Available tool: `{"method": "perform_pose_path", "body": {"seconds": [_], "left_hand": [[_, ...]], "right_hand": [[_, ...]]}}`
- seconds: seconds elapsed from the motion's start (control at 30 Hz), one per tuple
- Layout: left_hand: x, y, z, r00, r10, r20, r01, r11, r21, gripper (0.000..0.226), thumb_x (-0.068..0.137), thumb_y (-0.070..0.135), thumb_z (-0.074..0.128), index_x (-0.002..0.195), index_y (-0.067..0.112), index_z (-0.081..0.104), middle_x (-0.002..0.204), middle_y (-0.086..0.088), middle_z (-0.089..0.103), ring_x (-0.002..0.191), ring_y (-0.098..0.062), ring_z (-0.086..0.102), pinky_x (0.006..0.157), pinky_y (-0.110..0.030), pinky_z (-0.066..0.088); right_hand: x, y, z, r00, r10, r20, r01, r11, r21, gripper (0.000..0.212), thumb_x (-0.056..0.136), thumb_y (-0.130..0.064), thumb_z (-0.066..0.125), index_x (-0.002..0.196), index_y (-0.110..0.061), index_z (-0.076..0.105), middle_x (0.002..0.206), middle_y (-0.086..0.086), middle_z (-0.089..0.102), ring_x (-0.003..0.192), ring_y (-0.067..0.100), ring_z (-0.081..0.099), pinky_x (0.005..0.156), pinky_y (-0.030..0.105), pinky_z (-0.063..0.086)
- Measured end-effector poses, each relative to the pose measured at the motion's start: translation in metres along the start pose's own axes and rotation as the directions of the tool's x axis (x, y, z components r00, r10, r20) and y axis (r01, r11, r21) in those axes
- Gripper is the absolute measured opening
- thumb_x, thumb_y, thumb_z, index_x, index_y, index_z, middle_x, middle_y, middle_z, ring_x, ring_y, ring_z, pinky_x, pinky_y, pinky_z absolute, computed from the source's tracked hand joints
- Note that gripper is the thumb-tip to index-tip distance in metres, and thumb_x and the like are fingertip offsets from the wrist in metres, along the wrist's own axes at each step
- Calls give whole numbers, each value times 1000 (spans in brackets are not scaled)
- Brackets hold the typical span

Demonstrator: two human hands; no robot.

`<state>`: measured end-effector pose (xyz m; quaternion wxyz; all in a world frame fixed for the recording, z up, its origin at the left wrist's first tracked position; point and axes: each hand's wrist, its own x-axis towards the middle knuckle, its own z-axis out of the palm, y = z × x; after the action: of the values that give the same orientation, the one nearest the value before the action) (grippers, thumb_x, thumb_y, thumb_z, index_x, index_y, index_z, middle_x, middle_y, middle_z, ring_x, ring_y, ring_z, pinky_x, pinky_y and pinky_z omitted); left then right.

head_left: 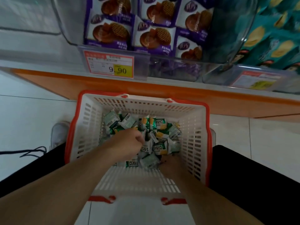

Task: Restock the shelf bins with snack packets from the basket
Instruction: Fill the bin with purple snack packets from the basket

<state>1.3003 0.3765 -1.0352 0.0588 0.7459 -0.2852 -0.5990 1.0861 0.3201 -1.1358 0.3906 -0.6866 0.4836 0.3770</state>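
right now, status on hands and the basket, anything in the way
Left hand closed in the snack packets. Right hand buried among packets, grip unclear. Basket on floor below bins. Nothing in the way.

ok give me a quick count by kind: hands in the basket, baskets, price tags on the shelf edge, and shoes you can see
Hands in the basket: 2, left hand and right hand
Baskets: 1
Price tags: 2, red one, blurred one
Shoes: 1
Total: 6
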Motion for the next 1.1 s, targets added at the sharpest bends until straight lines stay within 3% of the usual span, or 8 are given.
{"method": "perform_pose_path", "body": {"seconds": [0.17,0.4,0.5,0.6,0.73,0.9,1.0,1.1], "left_hand": [[-20,26,-17,999,12,-43,-11,1000,4,23,99,11,56,98,29,71,107,2,70,95,-25,69,83,-42,59],[-116,79,-57,955,201,-218,-223,972,-77,20,97,18,59,96,32,73,95,10,75,87,-13,72,82,-41,62],[-169,97,-80,865,286,-411,-377,912,-160,21,102,17,58,98,34,71,94,12,75,82,-5,73,73,-33,62],[-217,106,-97,731,372,-571,-553,814,-177,22,103,23,59,101,43,70,101,23,70,94,3,67,82,-28,56],[-236,111,-109,705,489,-514,-641,750,-165,22,102,38,61,118,53,65,112,36,64,105,12,61,93,-25,52],[-220,122,-131,745,531,-403,-643,732,-224,20,100,40,62,117,42,70,104,18,76,101,-3,72,97,-36,55],[-212,130,-150,746,489,-453,-651,678,-340,14,99,26,65,109,24,75,94,3,79,89,-14,77,79,-26,61],[-199,131,-163,702,479,-528,-663,710,-237,11,97,27,68,106,29,75,99,7,78,94,-9,75,88,-35,60]], "right_hand": [[-32,-8,-22,998,18,-60,-13,996,84,25,94,-27,59,72,-34,49,96,-1,61,94,21,61,89,34,51],[-121,-40,-137,965,-188,184,123,941,315,37,76,-11,83,68,-16,47,74,15,49,70,27,52,64,36,41],[-187,-64,-188,897,-423,129,272,757,594,18,76,-5,71,77,-1,53,85,20,54,90,38,59,71,39,46],[-236,-86,-231,759,-648,67,342,484,806,38,83,-3,59,111,22,51,112,31,53,104,43,55,95,51,44],[-281,-120,-260,594,-804,-8,302,214,929,52,90,-5,34,132,23,45,124,30,53,96,38,54,87,49,48],[-260,-151,-271,608,-793,-35,144,67,987,60,85,-12,31,134,13,55,107,23,63,79,36,52,74,44,54],[-249,-165,-281,659,-749,-69,199,84,976,53,88,-17,38,124,7,69,105,26,69,80,39,64,75,44,55],[-244,-175,-292,696,-703,-145,269,68,961,44,97,-21,44,117,5,73,107,27,70,82,38,67,70,42,57]]}}
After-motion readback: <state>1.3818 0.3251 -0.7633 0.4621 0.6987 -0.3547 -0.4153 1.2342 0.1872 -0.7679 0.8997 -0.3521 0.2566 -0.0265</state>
